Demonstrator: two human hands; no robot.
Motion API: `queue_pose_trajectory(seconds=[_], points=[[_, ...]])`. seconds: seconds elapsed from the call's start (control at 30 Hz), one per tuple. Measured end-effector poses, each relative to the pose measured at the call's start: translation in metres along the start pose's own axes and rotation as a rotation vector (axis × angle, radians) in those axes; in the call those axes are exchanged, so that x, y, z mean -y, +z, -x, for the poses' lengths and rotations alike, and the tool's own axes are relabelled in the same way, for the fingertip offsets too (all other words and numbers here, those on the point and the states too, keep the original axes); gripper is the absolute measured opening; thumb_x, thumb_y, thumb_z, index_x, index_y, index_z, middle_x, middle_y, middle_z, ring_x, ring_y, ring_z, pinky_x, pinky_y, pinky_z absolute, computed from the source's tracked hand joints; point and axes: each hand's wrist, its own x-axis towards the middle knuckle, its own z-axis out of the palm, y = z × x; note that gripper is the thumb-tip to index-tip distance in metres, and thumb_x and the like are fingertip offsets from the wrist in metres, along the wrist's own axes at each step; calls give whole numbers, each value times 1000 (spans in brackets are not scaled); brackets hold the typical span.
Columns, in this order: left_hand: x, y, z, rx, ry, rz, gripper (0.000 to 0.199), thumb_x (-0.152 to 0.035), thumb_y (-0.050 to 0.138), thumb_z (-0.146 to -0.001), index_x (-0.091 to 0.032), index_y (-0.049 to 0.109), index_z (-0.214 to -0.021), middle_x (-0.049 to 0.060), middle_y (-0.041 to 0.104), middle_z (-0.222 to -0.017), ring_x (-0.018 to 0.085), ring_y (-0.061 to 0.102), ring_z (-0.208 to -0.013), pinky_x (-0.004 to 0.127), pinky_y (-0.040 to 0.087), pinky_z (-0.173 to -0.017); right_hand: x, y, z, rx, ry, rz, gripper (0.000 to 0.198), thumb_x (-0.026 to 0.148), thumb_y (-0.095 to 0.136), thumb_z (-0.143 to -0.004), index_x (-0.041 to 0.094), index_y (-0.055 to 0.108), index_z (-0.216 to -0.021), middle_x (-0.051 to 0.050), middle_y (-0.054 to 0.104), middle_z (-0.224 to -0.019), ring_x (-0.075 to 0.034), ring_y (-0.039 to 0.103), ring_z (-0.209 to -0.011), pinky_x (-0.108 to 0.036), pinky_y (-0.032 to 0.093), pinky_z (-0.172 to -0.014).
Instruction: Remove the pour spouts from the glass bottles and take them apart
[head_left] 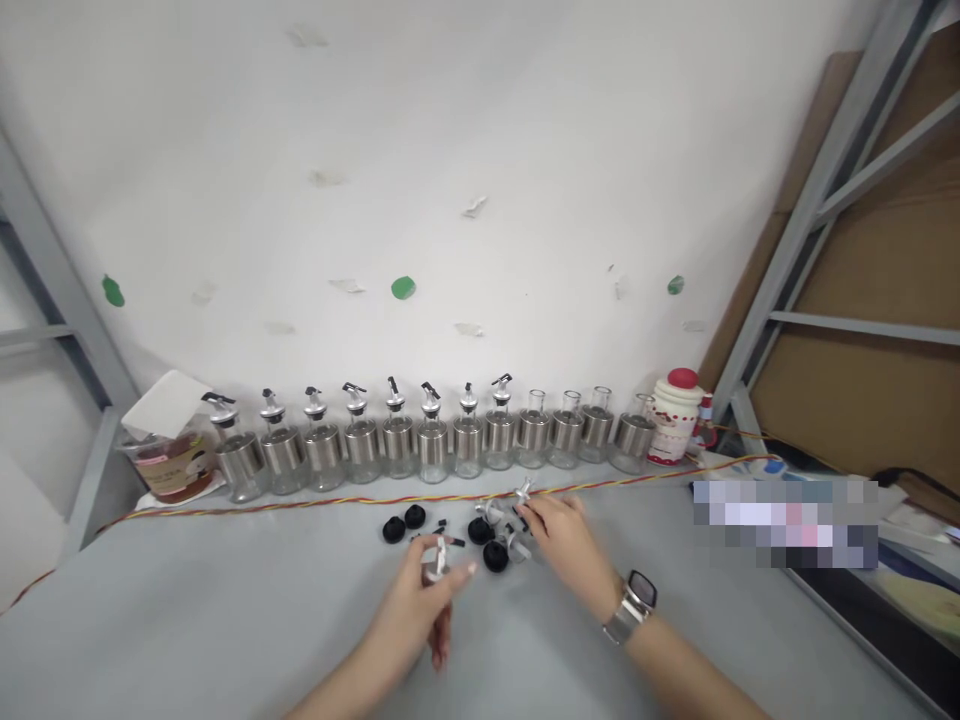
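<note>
Left hand [412,605] and right hand [568,545] each got fingers [456,582] pinched on a spout [439,560]; bottles [361,442] line the far side of the bench [247,600], rightmost four open-topped.

Twelve bottles [433,440] stand in a row across the middle: eight with pour spouts [430,397], four open-topped. Four round black stoppers [495,557] lie at lower centre. Two hands [411,600], one watch [632,604], three green patches [403,288], one red-topped jar [673,420].

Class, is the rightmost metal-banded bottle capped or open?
Open: the bottle shows a bare glass neck with nothing fitted on top.
</note>
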Motion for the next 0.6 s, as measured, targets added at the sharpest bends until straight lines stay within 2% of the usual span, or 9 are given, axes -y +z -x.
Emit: queue_pose_trajectory(seconds=[0.07,0.17,0.3,0.37,0.43,0.53,0.6], points=[[-5,-4,-5,-57,-78,124,73,-56,59,-61,-15,29,-113,-10,46,-43,11,45,-27,17,31,-25,-4,5,2,19,11,-7,32,25,35,-88,18,60,-69,-5,65,-70,-18,59,-69,-30,37,-65],[-12,-6,-5,-97,-119,271,79,-47,62,-64,-15,18,-122,-3,55,-61,11,54,-37,19,37,-32,-8,8,2,37,52,-34,26,24,39,-86,19,63,-77,-5,67,-77,-18,61,-71,-29,39,-66],[-13,-4,-4,-111,-137,298,86,-34,65,-64,-18,8,-127,2,58,-74,16,60,-48,27,45,-42,-11,4,-1,25,142,-69,22,25,42,-84,17,60,-94,-7,67,-84,-19,61,-73,-30,41,-68],[-10,-5,-5,-120,-107,262,82,-33,64,-64,-19,12,-126,3,59,-77,17,62,-51,27,44,-41,-11,1,-2,20,189,-82,24,26,40,-84,16,58,-96,-7,67,-79,-19,61,-68,-29,42,-64],[-6,-7,-8,-137,-68,215,68,-32,61,-64,-18,25,-120,2,58,-76,17,61,-50,23,40,-36,-12,-1,-2,18,227,-92,26,27,38,-84,16,58,-96,-5,67,-71,-18,60,-63,-28,42,-58],[-2,-12,-13,-120,-26,161,43,-34,56,-64,-15,44,-100,-2,56,-63,12,57,-45,17,33,-32,-11,0,-2,18,256,-110,28,27,37,-83,16,56,-100,-3,65,-68,-17,58,-59,-26,42,-55],[0,-14,-15,-78,-19,144,34,-37,55,-64,-14,51,-88,-3,53,-54,10,54,-40,16,29,-30,-8,3,-7,13,256,-120,29,25,37,-82,16,54,-104,-3,63,-71,-15,57,-59,-25,43,-57]])
